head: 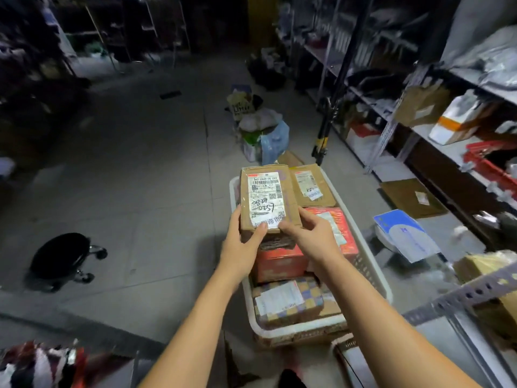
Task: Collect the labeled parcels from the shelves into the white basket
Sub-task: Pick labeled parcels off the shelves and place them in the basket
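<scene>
A brown cardboard parcel [267, 198] with a white shipping label and handwritten numbers is held over the white basket [375, 271]. My left hand [242, 242] grips its near left corner, thumb on the label. My right hand [310, 233] grips its near right corner, thumb on top. Inside the basket lie another brown labeled box [312, 187] at the far end, red boxes [279, 263] in the middle and a checkered parcel [288, 301] at the near end.
Metal shelves [436, 135] with boxes and bags run along the right. A blue-and-white mailer [405, 233] and a flat brown parcel [411, 197] lie on the floor beside the basket. Bags [263, 130] sit beyond it. A black wheeled stool [63, 254] stands at left.
</scene>
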